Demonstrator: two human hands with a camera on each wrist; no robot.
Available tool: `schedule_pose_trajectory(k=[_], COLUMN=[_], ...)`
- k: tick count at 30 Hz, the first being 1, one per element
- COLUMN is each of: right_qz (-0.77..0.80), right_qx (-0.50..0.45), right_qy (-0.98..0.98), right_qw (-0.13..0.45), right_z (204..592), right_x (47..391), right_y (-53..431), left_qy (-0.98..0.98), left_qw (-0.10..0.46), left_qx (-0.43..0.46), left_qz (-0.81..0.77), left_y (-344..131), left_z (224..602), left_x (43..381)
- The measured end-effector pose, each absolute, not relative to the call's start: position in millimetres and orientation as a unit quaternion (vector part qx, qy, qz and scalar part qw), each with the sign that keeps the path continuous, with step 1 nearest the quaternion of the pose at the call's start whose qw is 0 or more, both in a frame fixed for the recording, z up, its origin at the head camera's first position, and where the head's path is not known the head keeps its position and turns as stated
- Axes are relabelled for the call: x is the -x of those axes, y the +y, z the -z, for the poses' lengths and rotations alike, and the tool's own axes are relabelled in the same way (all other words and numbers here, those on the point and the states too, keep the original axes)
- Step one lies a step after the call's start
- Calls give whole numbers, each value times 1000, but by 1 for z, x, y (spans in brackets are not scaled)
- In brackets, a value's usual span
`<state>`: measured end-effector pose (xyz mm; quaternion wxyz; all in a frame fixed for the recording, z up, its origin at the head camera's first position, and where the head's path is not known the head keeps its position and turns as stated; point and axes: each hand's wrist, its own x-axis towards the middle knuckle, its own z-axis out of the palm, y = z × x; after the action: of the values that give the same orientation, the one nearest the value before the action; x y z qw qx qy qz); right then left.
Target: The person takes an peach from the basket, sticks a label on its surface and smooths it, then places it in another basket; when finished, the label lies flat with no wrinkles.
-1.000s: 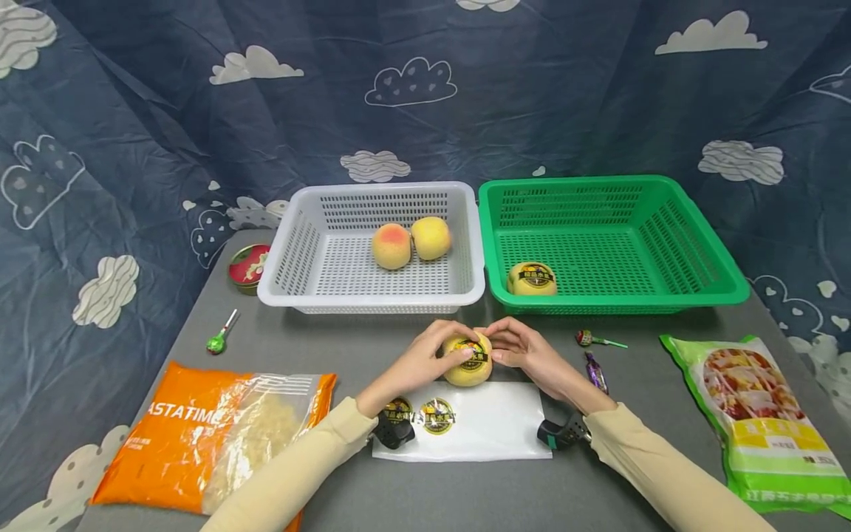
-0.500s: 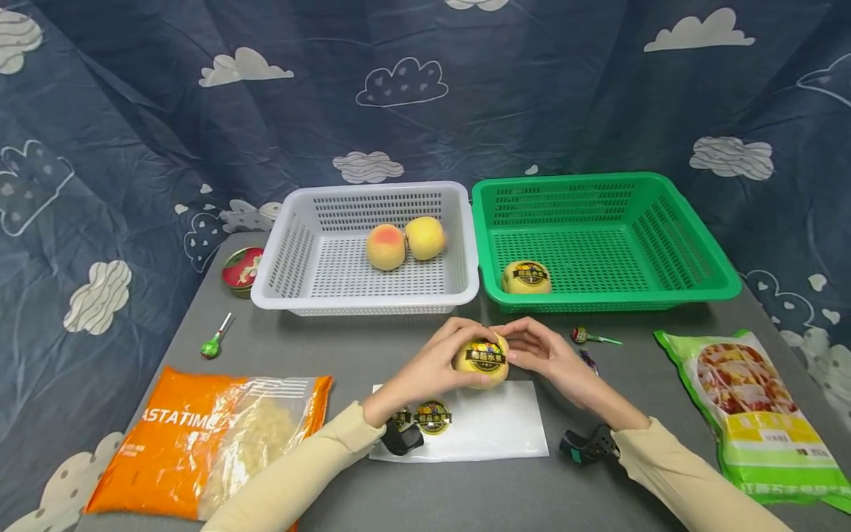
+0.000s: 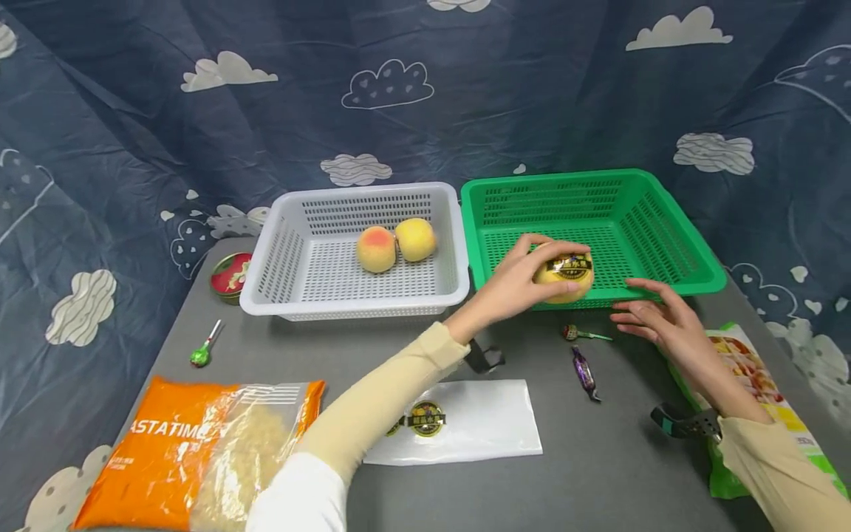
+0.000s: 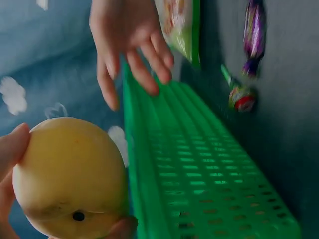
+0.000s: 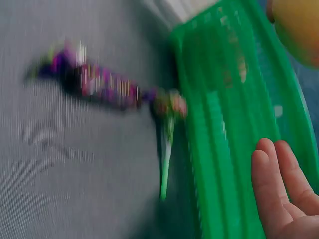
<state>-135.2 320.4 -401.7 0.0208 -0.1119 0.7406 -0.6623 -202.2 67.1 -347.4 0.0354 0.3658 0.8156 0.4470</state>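
Observation:
My left hand (image 3: 512, 281) grips a yellow peach (image 3: 564, 287) with a black-and-gold label on it, above the front rim of the green basket (image 3: 706, 284). In the left wrist view the same peach (image 4: 70, 169) shows its underside with a small dark hollow, fingers and thumb around it. My right hand (image 3: 674, 329) holds nothing; its fingers are spread and relaxed near the basket's front right side. The right wrist view has those fingers (image 5: 271, 181) in front of the basket's wall (image 5: 224, 149). Behind my left hand, part of the green basket is hidden.
A white basket (image 3: 346, 304) with two unlabelled peaches (image 3: 376, 250) stands left. A white sticker sheet (image 3: 492, 421) lies in front. Around are an orange pasta bag (image 3: 166, 458), a green food bag (image 3: 738, 355), a red can (image 3: 231, 275), lollipops (image 3: 201, 356) and a purple candy (image 3: 585, 373).
My left hand has carried the labelled peach from above the sticker sheet rightward and forward to the green basket. My right hand has let go of it and moved right.

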Motion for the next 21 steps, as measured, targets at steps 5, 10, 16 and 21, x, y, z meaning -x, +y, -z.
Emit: schedule_pose_trajectory(k=[5,10,16,21], right_qz=[684,692,705,710], right_qx=[92,87,95,94], right_qy=[724,716,702,697], right_qw=[20,21,17,17], right_z=[407,408,410,411], right_x=[136,137,140,140], right_y=[337,337,336,336], left_qy=[842,886,927,934], left_qw=[45,56,80,120], left_qx=[-345,-316,-286,-271], left_qz=[-413,-334,-229,-202], left_y=[105,125,134,129], left_z=[357,367,375,373], left_x=[233,247,250,250])
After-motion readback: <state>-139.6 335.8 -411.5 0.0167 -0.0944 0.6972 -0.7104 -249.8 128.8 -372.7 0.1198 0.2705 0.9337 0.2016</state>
